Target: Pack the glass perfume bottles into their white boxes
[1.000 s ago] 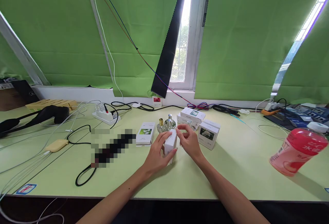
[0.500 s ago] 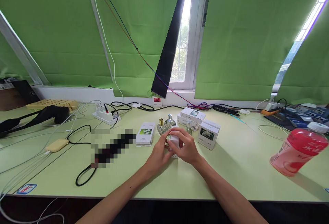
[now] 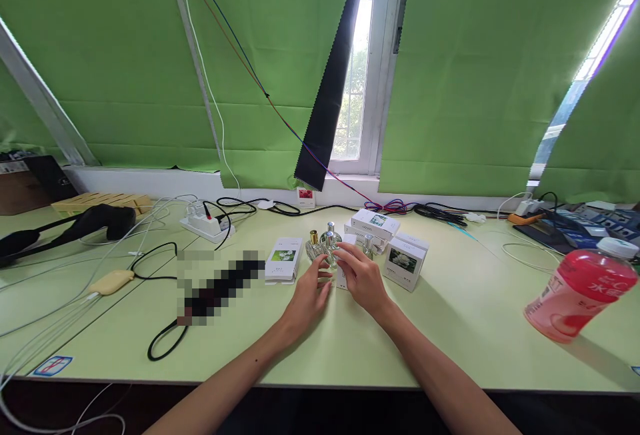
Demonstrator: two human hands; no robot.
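My left hand (image 3: 310, 294) is just left of a small white box (image 3: 342, 279), its fingers loosely curved and apart, with nothing visible in them. My right hand (image 3: 364, 280) covers much of that box. Its fingers stretch left towards a clear glass perfume bottle (image 3: 329, 242) with a silver cap; whether they touch it is unclear. Close by are a gold-capped bottle (image 3: 313, 246), another silver-capped bottle (image 3: 331, 229) behind, and one more silver-capped bottle (image 3: 369, 246) beyond my right hand.
A white flower-print carton (image 3: 283, 262) lies to the left. More cartons (image 3: 404, 263) stand right, with stacked ones (image 3: 375, 223) behind. A pink drink bottle (image 3: 575, 295) is far right. A power strip (image 3: 206, 224) and cables spread across the left.
My hands have moved apart from around the white box. The left has drawn back to the left, and the right fingers have lifted and straightened, leaving more of the box in view.
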